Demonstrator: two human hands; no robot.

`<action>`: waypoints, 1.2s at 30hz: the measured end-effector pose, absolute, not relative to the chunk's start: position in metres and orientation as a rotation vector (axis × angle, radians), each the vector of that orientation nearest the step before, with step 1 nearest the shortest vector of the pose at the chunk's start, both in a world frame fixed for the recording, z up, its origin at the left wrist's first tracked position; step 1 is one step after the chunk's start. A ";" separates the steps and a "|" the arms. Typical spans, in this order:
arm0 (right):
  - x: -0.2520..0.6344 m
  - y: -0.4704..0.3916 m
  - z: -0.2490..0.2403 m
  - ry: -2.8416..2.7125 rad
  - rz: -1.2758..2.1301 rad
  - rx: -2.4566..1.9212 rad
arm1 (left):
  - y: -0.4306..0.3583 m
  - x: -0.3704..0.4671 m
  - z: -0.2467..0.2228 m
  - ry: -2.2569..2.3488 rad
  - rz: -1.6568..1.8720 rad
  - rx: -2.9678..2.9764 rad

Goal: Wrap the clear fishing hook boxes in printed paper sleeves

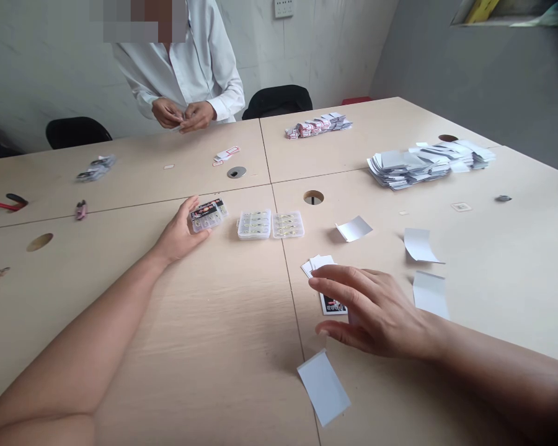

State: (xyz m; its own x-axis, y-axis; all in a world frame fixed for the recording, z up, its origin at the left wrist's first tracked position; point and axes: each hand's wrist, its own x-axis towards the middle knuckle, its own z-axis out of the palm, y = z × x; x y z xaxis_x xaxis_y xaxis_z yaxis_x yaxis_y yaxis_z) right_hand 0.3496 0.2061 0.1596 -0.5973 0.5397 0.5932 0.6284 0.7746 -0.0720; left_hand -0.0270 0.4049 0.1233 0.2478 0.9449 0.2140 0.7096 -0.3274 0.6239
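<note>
My left hand [180, 232] is closed round a small clear plastic box [207, 217] with a black printed card on it, and a second carded box seems to sit just behind. To its right stand clear lidded boxes [254, 224] holding small metallic pieces in rows, beside another such box [288, 224]. Fingers spread, my right hand [365, 306] hovers over or touches a few printed cards [333, 303]; its palm side is hidden. Curled white paper pieces [323, 388] lie around this hand.
Across the table [204, 347] a person in a white shirt [204, 56] handles something small. A long pile of white papers [423, 164] spreads at the right, with bundled red-edged cards [318, 126] farther back. Round cable holes [313, 197] pierce the tabletop. Red-handled pliers [4, 202] lie far left.
</note>
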 end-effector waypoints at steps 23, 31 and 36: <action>0.349 0.207 0.159 -2.356 -0.205 -0.863 | 0.409 -0.028 0.119 1.617 0.975 2.119; 0.348 0.207 0.160 -2.361 -0.204 -0.862 | 0.411 -0.028 0.117 1.599 1.000 2.127; 0.347 0.207 0.161 -2.365 -0.208 -0.864 | 0.411 -0.028 0.117 1.596 1.021 2.121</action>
